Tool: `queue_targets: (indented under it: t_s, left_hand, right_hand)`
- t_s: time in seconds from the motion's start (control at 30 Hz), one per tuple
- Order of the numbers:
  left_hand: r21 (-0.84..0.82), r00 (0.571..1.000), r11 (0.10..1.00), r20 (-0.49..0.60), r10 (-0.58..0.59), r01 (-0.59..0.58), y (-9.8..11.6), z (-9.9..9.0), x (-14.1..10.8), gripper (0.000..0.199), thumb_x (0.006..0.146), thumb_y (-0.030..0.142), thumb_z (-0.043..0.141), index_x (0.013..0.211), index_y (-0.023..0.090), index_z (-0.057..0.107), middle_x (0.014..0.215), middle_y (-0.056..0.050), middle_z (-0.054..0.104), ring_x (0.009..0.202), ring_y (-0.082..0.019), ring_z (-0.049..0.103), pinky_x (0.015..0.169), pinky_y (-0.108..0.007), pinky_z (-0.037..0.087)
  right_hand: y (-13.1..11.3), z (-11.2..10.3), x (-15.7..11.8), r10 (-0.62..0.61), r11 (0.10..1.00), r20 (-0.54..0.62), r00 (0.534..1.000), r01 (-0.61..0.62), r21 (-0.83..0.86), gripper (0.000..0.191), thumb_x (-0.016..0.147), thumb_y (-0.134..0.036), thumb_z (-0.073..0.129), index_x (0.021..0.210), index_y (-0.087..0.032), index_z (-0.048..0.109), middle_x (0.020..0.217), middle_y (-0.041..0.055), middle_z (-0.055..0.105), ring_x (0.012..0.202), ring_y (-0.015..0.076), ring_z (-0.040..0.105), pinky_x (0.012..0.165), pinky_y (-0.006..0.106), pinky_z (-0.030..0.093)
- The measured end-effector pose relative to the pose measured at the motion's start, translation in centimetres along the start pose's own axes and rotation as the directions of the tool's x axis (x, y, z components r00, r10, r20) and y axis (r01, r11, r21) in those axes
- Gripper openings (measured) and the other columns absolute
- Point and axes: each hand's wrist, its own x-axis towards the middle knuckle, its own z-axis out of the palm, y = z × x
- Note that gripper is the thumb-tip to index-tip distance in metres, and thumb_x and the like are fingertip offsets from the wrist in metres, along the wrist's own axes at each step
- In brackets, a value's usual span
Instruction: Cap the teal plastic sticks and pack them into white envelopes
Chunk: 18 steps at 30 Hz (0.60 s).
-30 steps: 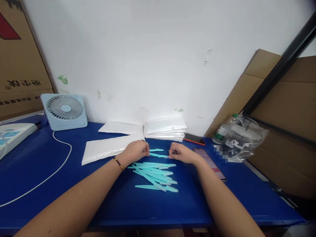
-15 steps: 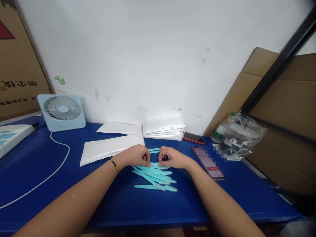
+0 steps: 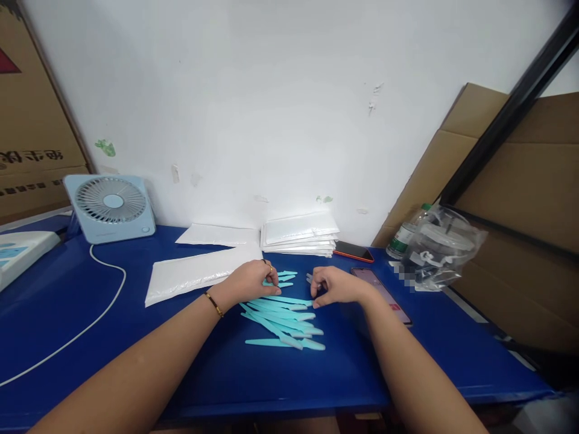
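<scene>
My left hand (image 3: 253, 281) has its fingers closed on a turquoise eyebrow razor (image 3: 286, 284), whose end sticks out to the right. Just behind it lies another turquoise razor (image 3: 287, 274). My right hand (image 3: 338, 284) pinches thumb and forefinger at the right end of a razor (image 3: 292, 301) on top of a loose pile. That pile of turquoise razors (image 3: 283, 322) fans out below both hands, several with pale, see-through caps at their right ends. Small greyish clear pieces (image 3: 309, 278) lie by my right fingers, partly hidden.
White padded envelopes (image 3: 190, 276) lie behind my left hand, and a stack of them (image 3: 298, 235) stands by the wall. Two phones lie right, one pink-screened (image 3: 379, 288), one orange-edged (image 3: 355, 251). A bagged cup (image 3: 446, 247), bottle (image 3: 402, 238) and blue fan (image 3: 113, 205) stand on the blue table (image 3: 217, 374).
My hands have come apart. The right moved right to the end of the pile's top razor; the left moved slightly back, where a second razor end now shows.
</scene>
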Motion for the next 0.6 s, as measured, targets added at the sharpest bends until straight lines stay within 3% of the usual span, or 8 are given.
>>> queue_targets:
  t_s: [0.1, 0.23, 0.37, 0.47, 0.6]
  left_hand:
    - [-0.005, 0.998, 0.999, 0.046, 0.045, -0.044, 0.7, 0.1, -0.2, 0.023, 0.074, 0.044, 0.059, 0.082, 0.024, 0.068, 0.084, 0.000, 0.064, 0.075, -0.015, 0.056, 0.060, -0.022, 0.037]
    - [0.047, 0.999, 0.999, 0.041, 0.009, -0.011, 0.8, -0.1, 0.0, 0.017, 0.078, 0.033, 0.055, 0.075, 0.023, 0.068, 0.079, 0.000, 0.065, 0.070, -0.014, 0.056, 0.058, -0.023, 0.035]
    - [0.123, 0.994, 0.988, -0.055, -0.090, 0.097, -0.3, -0.7, 0.2, 0.016, 0.077, 0.030, 0.053, 0.072, 0.023, 0.067, 0.079, 0.000, 0.065, 0.068, -0.014, 0.056, 0.056, -0.024, 0.033]
    - [0.124, 0.983, 0.977, -0.080, -0.167, 0.176, -0.9, -1.3, 0.0, 0.014, 0.075, 0.031, 0.055, 0.073, 0.023, 0.066, 0.080, 0.000, 0.065, 0.069, -0.015, 0.056, 0.055, -0.024, 0.032]
    - [0.014, 0.998, 0.998, 0.010, -0.058, 0.058, -0.4, -1.6, -0.5, 0.021, 0.071, 0.042, 0.060, 0.081, 0.024, 0.068, 0.084, 0.000, 0.062, 0.073, -0.015, 0.056, 0.058, -0.023, 0.035]
  right_hand:
    - [-0.7, 0.6, 0.5, -0.024, 0.999, 0.022, 0.999, 0.024, -0.026, 0.023, 0.064, -0.038, 0.072, 0.072, -0.018, 0.067, 0.078, 0.0005, 0.052, 0.067, 0.0110, 0.049, 0.058, 0.021, 0.039]
    - [-0.8, 0.9, 1.0, -0.017, 1.000, -0.083, 0.996, 0.017, 0.000, 0.021, 0.068, -0.036, 0.069, 0.075, -0.017, 0.065, 0.081, 0.0010, 0.054, 0.066, 0.0103, 0.050, 0.057, 0.021, 0.038]
    - [0.5, 0.3, 0.8, 0.018, 0.999, -0.252, 0.967, -0.027, -0.034, 0.015, 0.071, -0.032, 0.066, 0.071, -0.017, 0.064, 0.080, 0.0020, 0.057, 0.069, 0.0120, 0.052, 0.060, 0.022, 0.038]
    - [1.3, -0.2, 0.4, 0.078, 0.992, -0.312, 0.947, -0.104, -0.066, 0.016, 0.068, -0.033, 0.069, 0.072, -0.017, 0.066, 0.080, 0.0025, 0.058, 0.068, 0.0129, 0.052, 0.060, 0.023, 0.038]
    - [0.2, 0.0, 0.4, 0.043, 0.998, -0.266, 0.963, -0.052, -0.027, 0.019, 0.071, -0.036, 0.067, 0.077, -0.018, 0.068, 0.082, 0.0030, 0.058, 0.069, 0.0127, 0.052, 0.060, 0.023, 0.039]
